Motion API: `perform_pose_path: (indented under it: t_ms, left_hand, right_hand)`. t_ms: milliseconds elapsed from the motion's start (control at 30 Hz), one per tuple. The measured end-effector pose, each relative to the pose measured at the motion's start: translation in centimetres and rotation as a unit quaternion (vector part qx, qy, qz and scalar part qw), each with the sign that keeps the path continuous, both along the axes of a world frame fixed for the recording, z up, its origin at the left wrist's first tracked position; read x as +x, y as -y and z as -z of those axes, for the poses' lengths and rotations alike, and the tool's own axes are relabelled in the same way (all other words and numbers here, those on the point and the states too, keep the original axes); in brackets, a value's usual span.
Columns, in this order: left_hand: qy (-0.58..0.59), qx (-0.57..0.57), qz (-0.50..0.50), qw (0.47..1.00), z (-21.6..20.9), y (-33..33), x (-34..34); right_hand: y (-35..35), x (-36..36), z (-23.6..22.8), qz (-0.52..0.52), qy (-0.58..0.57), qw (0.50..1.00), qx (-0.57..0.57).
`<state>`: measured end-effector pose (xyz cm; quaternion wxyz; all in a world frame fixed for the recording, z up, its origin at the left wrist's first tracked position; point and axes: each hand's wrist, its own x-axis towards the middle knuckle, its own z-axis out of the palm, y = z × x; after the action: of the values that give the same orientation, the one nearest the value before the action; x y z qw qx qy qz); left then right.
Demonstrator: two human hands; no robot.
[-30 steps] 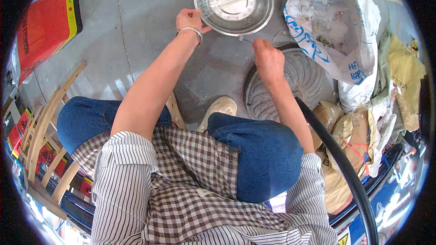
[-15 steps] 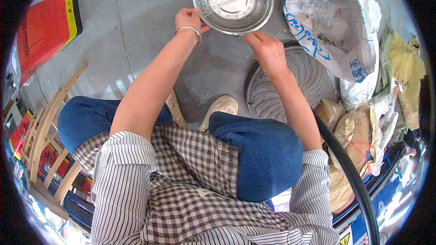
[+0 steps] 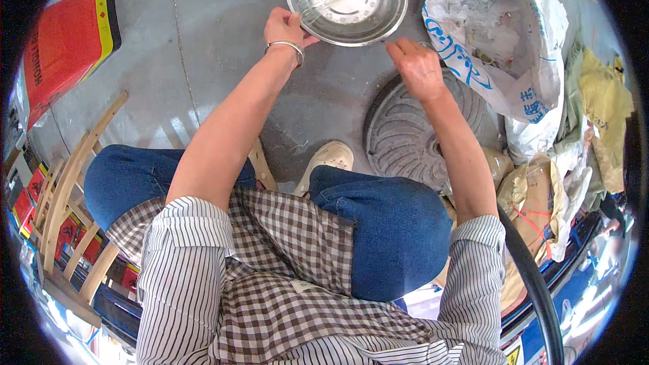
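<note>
A shiny round metal basin is at the top of the view, with clear, streaky strands or film across its bowl. My left hand grips the basin's lower left rim, thumb by the edge and fingers beneath it. A silver bangle circles that wrist. My right hand is just off the basin's lower right rim, fingers drawn together in a pinch. Whatever those fingers hold, if anything, is too small to make out. Below this hand lies a round grey ridged plate on the floor.
A white plastic sack with blue print and clear scraps inside stands at the right, beside brown paper wrapping. A black hose curves past my right elbow. At the left are a red box and a wooden chair back.
My right hand has come away from the basin's rim, moving right and slightly up. My left hand stays at the rim. The basin has shifted slightly upward.
</note>
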<state>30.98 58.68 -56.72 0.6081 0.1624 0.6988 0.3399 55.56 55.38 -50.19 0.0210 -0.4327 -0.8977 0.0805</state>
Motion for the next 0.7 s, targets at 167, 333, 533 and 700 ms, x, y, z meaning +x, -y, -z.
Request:
perform_pose_path:
  t_ms: [167,333,533,700]
  left_hand:
    - [-0.004,0.001,-0.001,1.0,0.0,-0.1,-0.3]
    - [0.001,-0.022,-0.003,1.0,-0.2,-0.2,-0.3]
    - [-0.005,-0.02,0.002,1.0,-0.3,-0.2,-0.2]
    - [-0.006,-0.025,0.004,1.0,-0.5,-0.3,-0.2]
  right_hand:
    - [0.1,1.1,0.1,0.069,0.023,0.997,-0.025]
    - [2.5,-0.3,-0.8,0.325,-0.076,0.925,-0.181]
    - [4.6,-0.7,-1.3,0.372,-0.069,0.915,-0.141]
    - [4.3,0.8,-1.4,0.394,-0.045,0.915,-0.07]
